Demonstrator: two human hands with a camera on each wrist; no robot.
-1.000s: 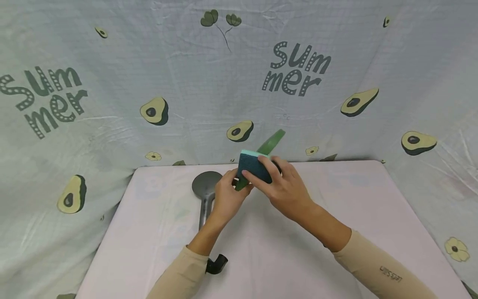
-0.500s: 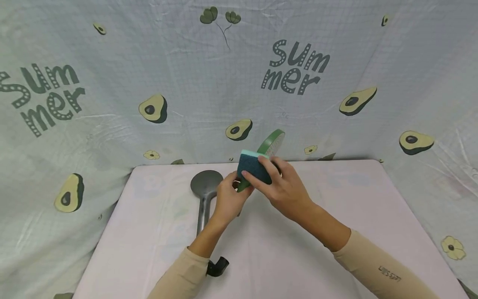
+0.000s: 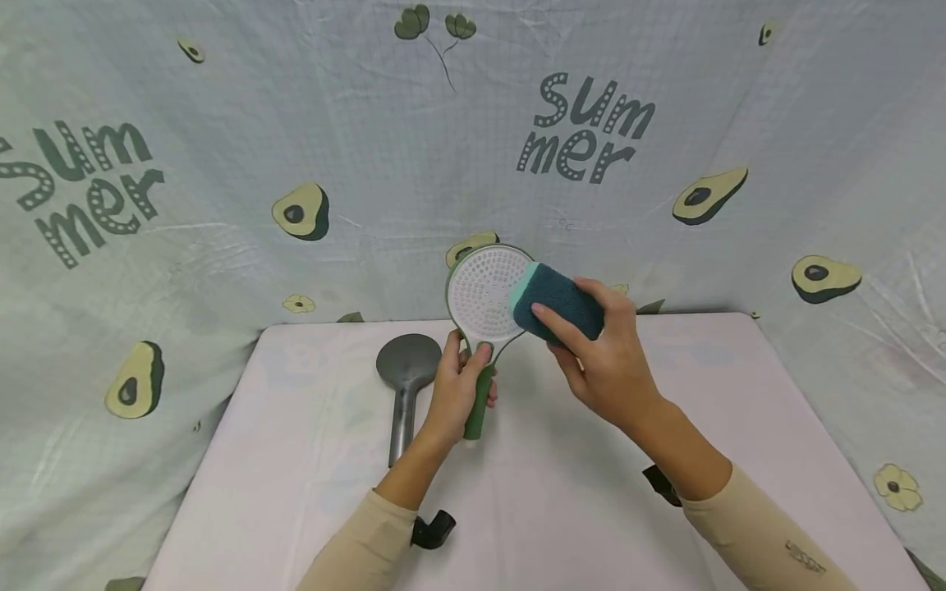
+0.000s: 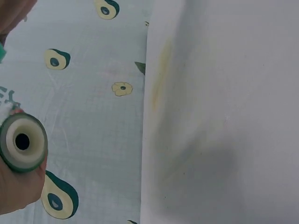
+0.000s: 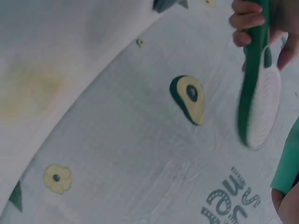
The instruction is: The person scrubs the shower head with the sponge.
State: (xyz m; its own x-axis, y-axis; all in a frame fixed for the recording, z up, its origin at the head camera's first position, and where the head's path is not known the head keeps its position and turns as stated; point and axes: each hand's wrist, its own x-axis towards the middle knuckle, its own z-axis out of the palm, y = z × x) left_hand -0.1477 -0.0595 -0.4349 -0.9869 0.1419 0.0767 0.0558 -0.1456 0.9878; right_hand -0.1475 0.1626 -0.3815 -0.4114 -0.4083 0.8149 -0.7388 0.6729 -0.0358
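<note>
My left hand (image 3: 454, 390) grips a green shower head (image 3: 484, 289) by its handle, the thumb near the neck. Its round white nozzle face is turned toward the head camera. In the left wrist view the hollow end of the handle (image 4: 22, 141) shows. My right hand (image 3: 609, 361) holds a sponge (image 3: 562, 302), dark blue with a light teal layer, and the teal side overlaps the right edge of the nozzle face. In the right wrist view the shower head (image 5: 254, 100) appears side-on, apart from the sponge's teal edge (image 5: 286, 163).
A grey shower head (image 3: 405, 369) lies on the pale pink table (image 3: 310, 460), left of my left hand. A black curved piece (image 3: 434, 529) lies by the left sleeve, and another dark piece (image 3: 661, 484) shows beside the right forearm. A printed cloth (image 3: 369, 164) hangs behind the table.
The green shower head has turned from edge-on to facing the head camera and become more upright. My right hand has shifted right with the sponge, uncovering the nozzle face and the dark piece by the forearm.
</note>
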